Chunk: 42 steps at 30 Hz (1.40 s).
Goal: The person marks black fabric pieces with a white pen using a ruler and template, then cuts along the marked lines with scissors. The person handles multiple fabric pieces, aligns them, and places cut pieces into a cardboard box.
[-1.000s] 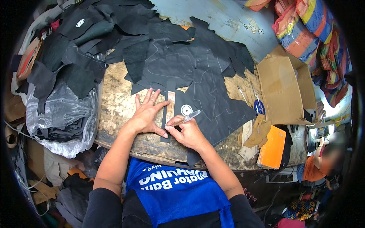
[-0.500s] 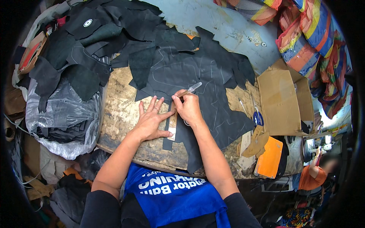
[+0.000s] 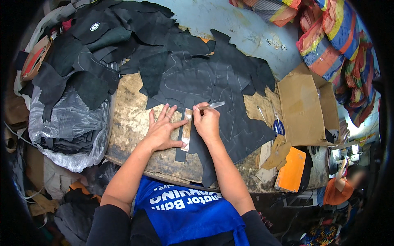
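My left hand (image 3: 161,130) lies with fingers spread, its thumb and index finger pressing a short ruler-like strip (image 3: 186,130) down on dark leather. The strip stands lengthwise away from me, along a narrow band of the leather. My right hand (image 3: 206,123) is closed around a pen (image 3: 214,105) with a clear barrel. The pen's rear end points right and its tip is hidden by the fingers, just right of the strip's far end. Beneath the hands spreads a big black leather piece (image 3: 230,104) marked with pale drawn outlines.
Scissors with blue handles (image 3: 279,127) lie on the worn wooden table (image 3: 129,96) beside an open cardboard box (image 3: 299,108). An orange pad (image 3: 290,170) is near the right edge. Leather scraps (image 3: 111,37) heap at far left, above a clear plastic bag (image 3: 69,139). Another person (image 3: 338,190) sits at far right.
My right hand has shifted slightly right and toward me, off the strip's far end, and the pen now leans flatter to the right. My left hand stays in place.
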Available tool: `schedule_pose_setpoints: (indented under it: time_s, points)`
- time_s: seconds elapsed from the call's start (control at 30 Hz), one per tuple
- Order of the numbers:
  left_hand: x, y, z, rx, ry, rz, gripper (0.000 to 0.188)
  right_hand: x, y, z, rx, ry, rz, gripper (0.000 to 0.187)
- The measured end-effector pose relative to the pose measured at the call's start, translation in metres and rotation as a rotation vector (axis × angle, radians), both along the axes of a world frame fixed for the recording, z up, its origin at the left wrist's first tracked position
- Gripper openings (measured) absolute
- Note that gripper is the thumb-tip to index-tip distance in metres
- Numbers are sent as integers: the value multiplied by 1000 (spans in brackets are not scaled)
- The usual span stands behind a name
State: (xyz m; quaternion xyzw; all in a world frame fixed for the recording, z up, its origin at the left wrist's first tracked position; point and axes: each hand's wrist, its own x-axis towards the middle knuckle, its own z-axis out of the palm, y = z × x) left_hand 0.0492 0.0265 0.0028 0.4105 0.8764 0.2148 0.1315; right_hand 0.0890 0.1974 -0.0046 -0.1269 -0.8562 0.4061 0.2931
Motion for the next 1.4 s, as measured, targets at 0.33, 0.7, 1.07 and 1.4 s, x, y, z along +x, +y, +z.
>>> schedule_pose_setpoints:
  time_s: [0.33, 0.7, 1.07, 1.4]
  points:
    - [2, 0, 0, 18, -14, 10, 81, 98, -40, 14, 109, -110, 188, 10]
    - [1, 1, 0, -8, 3, 15, 82, 107, -47, 1, -26, 25, 252, 9]
    - [0, 2, 3, -17, -33, 10, 84, 107, -37, 9, -96, -16, 192, 11]
    - [0, 3, 2, -1, -29, 1, 83, 13, -5, 4, 232, 76, 136, 13]
